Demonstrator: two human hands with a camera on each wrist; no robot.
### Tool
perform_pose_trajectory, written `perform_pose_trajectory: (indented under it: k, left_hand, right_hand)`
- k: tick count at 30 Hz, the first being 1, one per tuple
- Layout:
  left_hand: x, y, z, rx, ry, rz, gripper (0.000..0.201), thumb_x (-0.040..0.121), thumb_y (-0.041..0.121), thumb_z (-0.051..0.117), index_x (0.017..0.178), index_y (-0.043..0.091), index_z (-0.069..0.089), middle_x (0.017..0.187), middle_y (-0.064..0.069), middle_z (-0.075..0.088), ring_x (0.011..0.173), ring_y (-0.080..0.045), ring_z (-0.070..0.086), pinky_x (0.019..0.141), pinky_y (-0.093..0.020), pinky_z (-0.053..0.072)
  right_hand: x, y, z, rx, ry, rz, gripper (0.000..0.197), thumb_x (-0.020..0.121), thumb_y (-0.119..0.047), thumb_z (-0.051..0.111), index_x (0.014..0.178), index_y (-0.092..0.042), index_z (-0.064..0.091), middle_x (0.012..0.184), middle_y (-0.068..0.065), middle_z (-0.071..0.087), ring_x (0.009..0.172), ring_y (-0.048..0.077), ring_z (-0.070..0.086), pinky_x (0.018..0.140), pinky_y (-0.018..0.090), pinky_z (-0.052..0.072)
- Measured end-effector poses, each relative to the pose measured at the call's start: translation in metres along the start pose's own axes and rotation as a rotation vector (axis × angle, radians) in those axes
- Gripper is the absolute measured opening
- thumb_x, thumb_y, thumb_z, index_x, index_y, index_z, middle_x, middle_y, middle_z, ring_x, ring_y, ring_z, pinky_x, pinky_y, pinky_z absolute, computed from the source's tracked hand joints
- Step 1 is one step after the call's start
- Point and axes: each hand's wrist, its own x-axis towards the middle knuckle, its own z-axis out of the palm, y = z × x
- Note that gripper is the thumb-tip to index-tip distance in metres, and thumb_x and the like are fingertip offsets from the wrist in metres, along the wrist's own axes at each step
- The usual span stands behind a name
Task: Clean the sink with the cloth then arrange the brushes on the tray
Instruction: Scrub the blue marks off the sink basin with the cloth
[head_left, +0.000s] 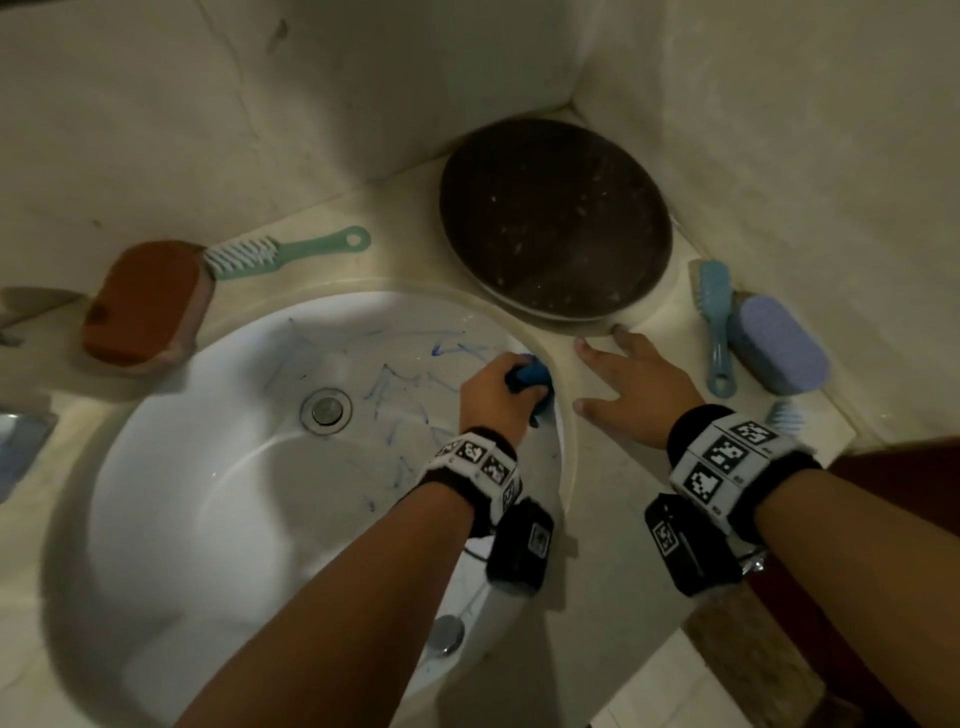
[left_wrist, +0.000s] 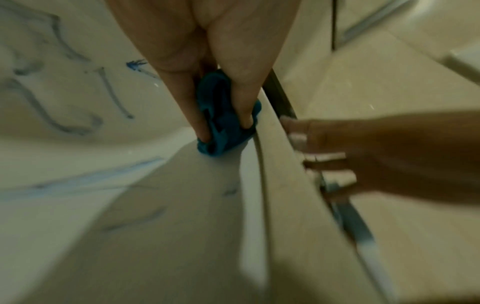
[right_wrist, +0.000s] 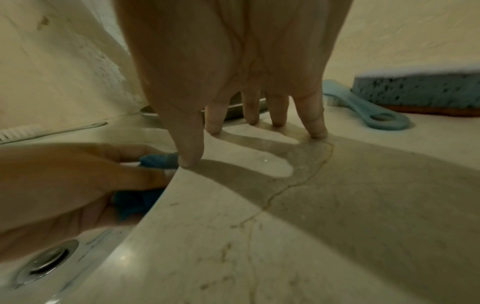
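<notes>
The round white sink (head_left: 208, 493) looks smooth and shiny, with a shiny metal drain (head_left: 326, 409) at its middle. The soft blue cloth (left_wrist: 223, 115) is crumpled. The pale stone counter (right_wrist: 311, 226) looks matt, cracked. At 2 o'clock, a blue holey sponge (right_wrist: 420, 90).

My head camera looks steeply down on the sink (head_left: 218, 467) and counter (head_left: 613, 519) corner. Each wrist camera sits close behind its fingers, low to the surface (the left one blurred). Both share the sink's right rim, each catching the opposite hand.
</notes>
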Motion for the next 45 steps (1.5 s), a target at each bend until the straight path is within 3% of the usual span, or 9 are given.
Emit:
perform_pose_trajectory:
  k: [8,13,16,22,29,32,35,38,45]
  left_hand:
    - [-0.047,-0.028,-0.007,0.451,-0.432,0.101,0.049,0.086,0.023,0.063,0.133,0.024,0.051,0.128,-0.004,0.059,0.118,-0.022,0.053,0.093,-0.020,0.037]
    - [-0.023,-0.024,-0.008,0.221,-0.268,0.029,0.042,0.084,0.012,0.066,0.125,0.016,0.060,0.119,-0.011,0.064,0.109,-0.025,0.060,0.098,-0.028,0.046]
    - [-0.018,-0.021,-0.009,0.089,-0.237,0.041,0.038,0.081,0.007,0.066,0.117,0.021,0.059,0.110,-0.011,0.066,0.099,-0.025,0.064,0.086,-0.039,0.056]
    - [-0.056,-0.036,-0.025,0.428,-0.520,0.159,0.034,0.083,0.021,0.069,0.117,0.020,0.063,0.116,-0.004,0.066,0.108,-0.020,0.060,0.092,-0.025,0.046]
    - [-0.025,-0.015,-0.011,0.190,-0.284,0.052,0.037,0.079,0.006,0.070,0.114,0.017,0.066,0.112,-0.004,0.065,0.100,-0.019,0.062,0.090,-0.025,0.050]
    - [-0.041,-0.021,-0.021,0.406,-0.491,0.075,0.040,0.077,0.015,0.075,0.116,0.019,0.065,0.116,-0.003,0.064,0.109,-0.017,0.058,0.085,-0.011,0.038]
    - [-0.055,-0.035,-0.031,0.585,-0.628,0.082,0.041,0.080,0.019,0.073,0.120,0.023,0.063,0.127,-0.001,0.060,0.118,-0.018,0.053,0.089,-0.012,0.034]
    - [-0.045,-0.037,-0.024,0.511,-0.486,0.075,0.038,0.081,0.016,0.070,0.119,0.019,0.064,0.123,-0.003,0.063,0.115,-0.018,0.056,0.084,-0.008,0.031]
    - [0.007,-0.020,-0.019,0.051,-0.016,-0.049,0.043,0.087,0.015,0.062,0.129,0.019,0.053,0.127,-0.007,0.058,0.118,-0.023,0.054,0.105,-0.028,0.040]
  right_hand:
    - [-0.009,-0.008,0.001,0.020,-0.014,0.037,0.075,0.087,-0.047,0.053,0.146,-0.043,0.008,0.159,0.003,-0.006,0.146,0.031,0.000,0.117,0.046,0.018]
    - [-0.011,-0.009,0.003,0.032,-0.077,0.043,0.075,0.089,-0.046,0.052,0.146,-0.043,0.003,0.158,0.002,-0.014,0.145,0.035,-0.007,0.118,0.049,0.013]
    - [-0.009,-0.008,0.004,0.042,-0.060,0.038,0.076,0.088,-0.047,0.053,0.146,-0.044,0.004,0.158,0.001,-0.013,0.145,0.034,-0.007,0.117,0.051,0.014]
    - [-0.008,-0.007,0.008,0.069,-0.034,0.043,0.076,0.086,-0.048,0.056,0.145,-0.047,0.006,0.158,-0.001,-0.011,0.145,0.033,-0.007,0.114,0.056,0.017]
    - [-0.004,-0.005,0.009,0.044,-0.031,0.048,0.077,0.086,-0.050,0.055,0.144,-0.047,0.005,0.158,-0.001,-0.011,0.145,0.034,-0.006,0.114,0.057,0.019]
    - [-0.005,-0.006,0.009,0.058,-0.033,0.042,0.077,0.086,-0.049,0.056,0.145,-0.046,0.006,0.158,0.000,-0.010,0.145,0.034,-0.006,0.114,0.057,0.018]
    - [-0.007,-0.008,0.007,0.061,-0.041,0.046,0.077,0.086,-0.048,0.055,0.144,-0.047,0.006,0.158,-0.001,-0.010,0.145,0.034,-0.006,0.114,0.056,0.018]
    - [-0.008,-0.009,0.005,0.044,-0.034,0.045,0.076,0.086,-0.049,0.054,0.144,-0.047,0.005,0.159,-0.001,-0.009,0.145,0.034,-0.004,0.116,0.053,0.018]
    - [-0.006,0.006,-0.002,0.041,0.007,0.120,0.079,0.083,-0.057,0.054,0.146,-0.044,0.008,0.159,0.002,-0.006,0.145,0.034,0.005,0.117,0.044,0.016]
